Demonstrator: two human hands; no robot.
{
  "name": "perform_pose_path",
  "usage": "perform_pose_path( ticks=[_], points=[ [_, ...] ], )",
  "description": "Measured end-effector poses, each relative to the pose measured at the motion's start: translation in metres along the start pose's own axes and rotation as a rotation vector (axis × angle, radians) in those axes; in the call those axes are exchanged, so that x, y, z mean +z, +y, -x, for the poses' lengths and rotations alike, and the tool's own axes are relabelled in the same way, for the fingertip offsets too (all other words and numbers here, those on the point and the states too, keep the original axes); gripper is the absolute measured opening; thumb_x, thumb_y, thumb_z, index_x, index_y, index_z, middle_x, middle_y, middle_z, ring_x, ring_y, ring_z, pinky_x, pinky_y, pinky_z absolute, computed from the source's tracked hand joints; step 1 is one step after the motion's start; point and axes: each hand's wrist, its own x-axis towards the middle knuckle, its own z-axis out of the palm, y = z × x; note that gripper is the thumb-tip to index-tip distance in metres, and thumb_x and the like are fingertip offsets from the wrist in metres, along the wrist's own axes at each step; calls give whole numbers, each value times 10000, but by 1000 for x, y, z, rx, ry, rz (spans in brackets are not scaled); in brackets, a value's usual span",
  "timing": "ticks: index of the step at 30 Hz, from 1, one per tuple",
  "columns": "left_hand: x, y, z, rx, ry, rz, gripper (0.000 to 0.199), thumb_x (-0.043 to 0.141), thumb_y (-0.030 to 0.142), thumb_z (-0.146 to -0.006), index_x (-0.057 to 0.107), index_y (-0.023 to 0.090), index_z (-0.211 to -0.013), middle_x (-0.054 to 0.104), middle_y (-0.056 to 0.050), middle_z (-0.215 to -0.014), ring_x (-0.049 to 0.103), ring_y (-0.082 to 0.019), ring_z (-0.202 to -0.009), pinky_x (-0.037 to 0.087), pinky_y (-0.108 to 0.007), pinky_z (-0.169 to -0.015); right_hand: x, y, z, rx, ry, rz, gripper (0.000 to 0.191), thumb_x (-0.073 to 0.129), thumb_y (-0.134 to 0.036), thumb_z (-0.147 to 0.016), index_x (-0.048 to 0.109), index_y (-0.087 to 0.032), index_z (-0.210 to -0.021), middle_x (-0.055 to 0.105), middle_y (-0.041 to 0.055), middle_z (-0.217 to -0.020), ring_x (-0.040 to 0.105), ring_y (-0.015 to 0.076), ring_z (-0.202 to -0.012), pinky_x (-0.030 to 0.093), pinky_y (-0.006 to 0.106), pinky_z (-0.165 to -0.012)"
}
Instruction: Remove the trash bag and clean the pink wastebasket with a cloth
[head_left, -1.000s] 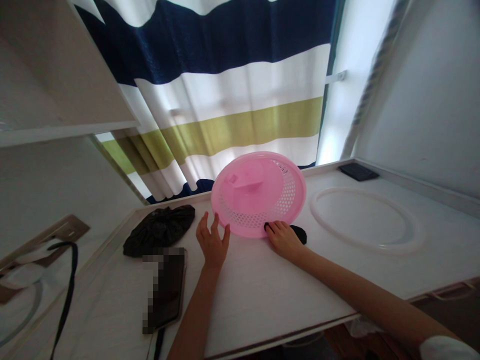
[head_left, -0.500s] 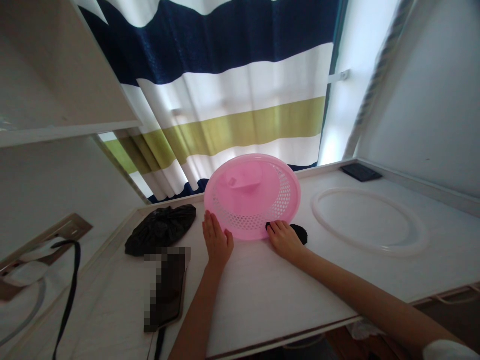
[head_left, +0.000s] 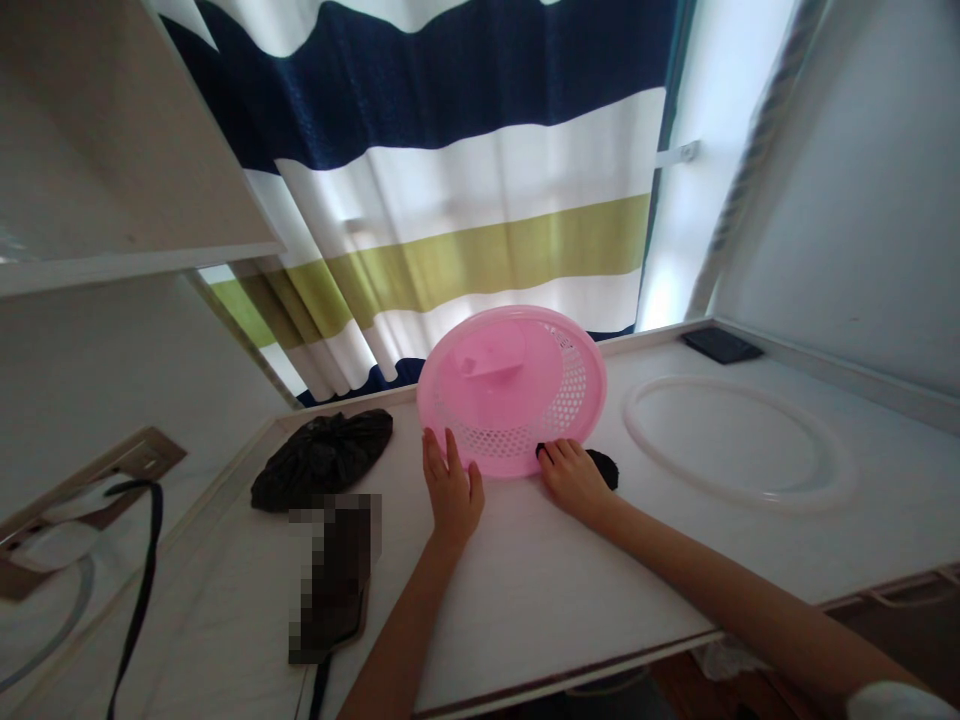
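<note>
A pink plastic basket (head_left: 495, 370) with a perforated wall stands tilted against the curtain side of the white table, its round opening facing me. My left hand (head_left: 453, 492) is at its lower left rim, fingers spread and holding nothing. At the lower right rim, my right hand (head_left: 573, 478) is closed around a black item (head_left: 604, 468), which sticks out on both sides of the fingers. What the black item is cannot be made out.
A black plastic bag (head_left: 322, 460) and a partly blurred phone (head_left: 345, 590) lie on the left. To the right are a translucent ring (head_left: 772, 497) and a dark flat object (head_left: 721, 345). A socket strip (head_left: 150, 455) with cables is at far left.
The pink basket has shifted slightly right. My left hand has moved right and its fingers have spread. My right hand has moved slightly right with the black item.
</note>
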Motion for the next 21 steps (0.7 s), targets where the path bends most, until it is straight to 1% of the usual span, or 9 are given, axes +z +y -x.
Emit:
perform_pose_path(
  ticks=[3, 6, 14, 21],
  points=[
    [0, 4, 2, -13, 1, 24, 605, 414, 225, -790, 137, 169, -1324, -48, -124, -1404, 27, -287, -1278, 166, -497, -1000, 0, 0, 0, 2, -8, -7, 231, 425, -141, -744, 560, -78, -921, 556, 136, -854, 440, 226, -821, 300, 354, -735],
    [1, 10, 6, -9, -16, 7, 609, 425, 228, -785, 146, 155, -1321, -54, -141, -1398, 26, -300, -1275, 166, -503, -997, 2, 0, 1, 6, -7, -9, 250, 420, -151, -748, 555, -73, -944, 555, 132, -858, 438, 232, -825, 298, 354, -737],
    [2, 33, 19, -9, -183, -16, 685, 469, 314, -763, 126, 110, -1319, -81, -193, -1382, -12, -322, -1270, 180, -514, -982, 0, 4, 2, 47, -24, -22, 225, 434, -163, -738, 563, -83, -904, 549, 131, -826, 439, 230, -808, 294, 348, -720],
    [5, 43, 29, 17, -298, -60, 712, 450, 372, -763, 112, 83, -1318, -130, -214, -1371, -42, -337, -1262, 192, -517, -971, 0, 5, 1, 52, -38, -31, 209, 432, -157, -738, 562, -89, -886, 550, 129, -804, 444, 228, -798, 293, 343, -713]
  ],
)
